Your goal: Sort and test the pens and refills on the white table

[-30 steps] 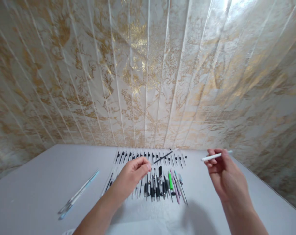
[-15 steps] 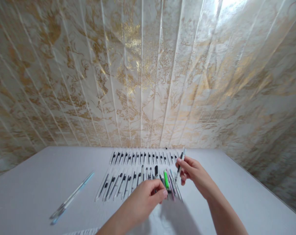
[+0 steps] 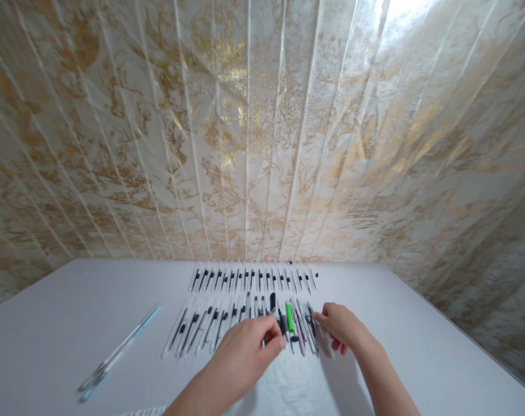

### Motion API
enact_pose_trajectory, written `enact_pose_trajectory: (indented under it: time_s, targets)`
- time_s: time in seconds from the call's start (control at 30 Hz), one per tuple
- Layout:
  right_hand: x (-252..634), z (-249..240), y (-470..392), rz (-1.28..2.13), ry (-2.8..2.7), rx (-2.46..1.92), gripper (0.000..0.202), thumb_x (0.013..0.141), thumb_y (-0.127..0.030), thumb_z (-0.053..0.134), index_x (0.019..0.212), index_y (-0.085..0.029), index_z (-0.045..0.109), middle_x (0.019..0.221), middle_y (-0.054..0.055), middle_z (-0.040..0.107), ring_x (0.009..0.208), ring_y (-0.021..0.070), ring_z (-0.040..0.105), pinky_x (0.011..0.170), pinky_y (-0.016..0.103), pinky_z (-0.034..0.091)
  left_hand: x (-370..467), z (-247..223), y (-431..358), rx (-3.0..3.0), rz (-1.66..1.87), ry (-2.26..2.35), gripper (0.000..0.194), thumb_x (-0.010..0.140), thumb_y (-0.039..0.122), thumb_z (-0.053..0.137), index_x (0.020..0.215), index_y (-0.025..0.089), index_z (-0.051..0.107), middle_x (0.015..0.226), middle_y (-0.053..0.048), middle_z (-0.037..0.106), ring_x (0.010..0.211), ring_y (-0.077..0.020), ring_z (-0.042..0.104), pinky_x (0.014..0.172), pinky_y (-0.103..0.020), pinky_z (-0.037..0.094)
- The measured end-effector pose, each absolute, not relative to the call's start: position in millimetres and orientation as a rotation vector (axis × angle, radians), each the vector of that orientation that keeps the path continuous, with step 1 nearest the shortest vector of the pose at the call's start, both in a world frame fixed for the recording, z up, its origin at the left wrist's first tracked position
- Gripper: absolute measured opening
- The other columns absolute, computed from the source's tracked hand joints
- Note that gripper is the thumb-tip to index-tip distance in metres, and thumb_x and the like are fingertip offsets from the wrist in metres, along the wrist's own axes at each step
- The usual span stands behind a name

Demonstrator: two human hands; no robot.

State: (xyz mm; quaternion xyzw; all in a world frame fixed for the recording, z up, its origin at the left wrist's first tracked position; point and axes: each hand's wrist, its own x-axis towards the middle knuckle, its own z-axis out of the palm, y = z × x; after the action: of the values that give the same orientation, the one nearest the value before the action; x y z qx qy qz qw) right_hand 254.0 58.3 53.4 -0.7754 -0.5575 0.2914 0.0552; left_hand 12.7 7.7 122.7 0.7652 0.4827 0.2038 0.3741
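My left hand [image 3: 251, 342] is over the middle of the front row of pens, its fingers curled toward the thumb. Whether anything is in that pinch is hidden. My right hand [image 3: 341, 325] is low at the row's right end, with its fingers closed on a blurred, pale pen [image 3: 325, 343]. Between the hands lie a bright green pen [image 3: 289, 316], a pinkish-purple pen [image 3: 298, 329] and a small black cap [image 3: 294, 338]. Further left in the same row are several clear pen parts with dark refills [image 3: 214, 325]. A black cap [image 3: 272, 301] stands out above my left fingers.
Behind is a second row of clear tubes with black refills and caps [image 3: 246, 279]. Off to the left, long thin pale and light-blue sticks [image 3: 120, 352] lie slanted on the white table [image 3: 63, 323]. A gold-patterned, shiny curtain [image 3: 245, 144] hangs beyond the table's far edge.
My right hand has come down and nearer with the pen, from above the right end of the rows to table level. My left hand keeps nearly the same place over the row.
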Motion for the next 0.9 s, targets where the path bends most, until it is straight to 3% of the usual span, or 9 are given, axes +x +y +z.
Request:
enact_pose_trajectory:
  time_s: [0.23, 0.4, 0.6, 0.73, 0.9]
  targets:
    - [251.1, 52.7, 54.4, 0.985, -1.696, -2.301, 0.003, 0.077, -0.016, 0.051, 0.077, -0.016, 0.054, 0.037, -0.001, 0.054, 0.034, 0.0198, 0.06, 0.032, 0.024, 0.044, 11.2, 120.4, 8.1, 1.961, 0.558, 1.232, 0.019, 0.082, 0.031, 0.049, 0.071, 0.022, 0.062, 0.061, 0.003, 0.056, 0.056, -0.0139, 0.047, 0.055, -0.024, 0.028]
    - [246.8, 50.1, 59.3, 0.935, -1.662, -2.29, 0.014, 0.076, -0.007, 0.045, 0.082, -0.015, 0.054, 0.037, -0.002, 0.053, 0.034, 0.0199, 0.059, 0.033, 0.024, 0.044, 12.0, 116.7, 9.0, 1.963, 0.577, 1.225, 0.017, 0.082, 0.029, 0.05, 0.07, 0.023, 0.061, 0.061, 0.004, 0.057, 0.056, -0.0139, 0.048, 0.056, -0.024, 0.029]
    - [251.6, 50.9, 61.9, 0.916, -1.653, -2.211, 0.011, 0.08, -0.011, 0.044, 0.075, -0.017, 0.052, 0.038, -0.003, 0.052, 0.03, 0.0152, 0.054, 0.031, 0.021, 0.038, 12.2, 118.6, 13.1, 1.826, 0.636, 1.211, 0.016, 0.081, 0.032, 0.053, 0.072, 0.021, 0.058, 0.065, 0.004, 0.055, 0.061, -0.014, 0.046, 0.057, -0.024, 0.03]
    - [245.4, 68.2, 55.6, 0.971, -1.654, -2.079, 0.012, 0.081, -0.01, 0.043, 0.076, -0.017, 0.05, 0.044, -0.005, 0.05, 0.032, 0.0112, 0.053, 0.031, 0.018, 0.037, 14.2, 116.5, 18.8, 1.683, 0.865, 1.138, 0.021, 0.083, 0.036, 0.053, 0.073, 0.019, 0.061, 0.074, 0.002, 0.051, 0.067, -0.0138, 0.046, 0.063, -0.025, 0.034]
    - [203.6, 105.8, 31.4, 1.347, -1.731, -1.447, 0.011, 0.083, -0.026, 0.053, 0.092, -0.019, 0.053, 0.063, -0.006, 0.056, 0.045, 0.0082, 0.056, 0.04, 0.017, 0.046, 21.7, 107.9, 20.0, 1.31, 0.971, 1.0, 0.031, 0.08, 0.047, 0.055, 0.079, 0.018, 0.065, 0.088, 0.001, 0.047, 0.056, -0.0082, 0.035, 0.052, -0.023, 0.028]
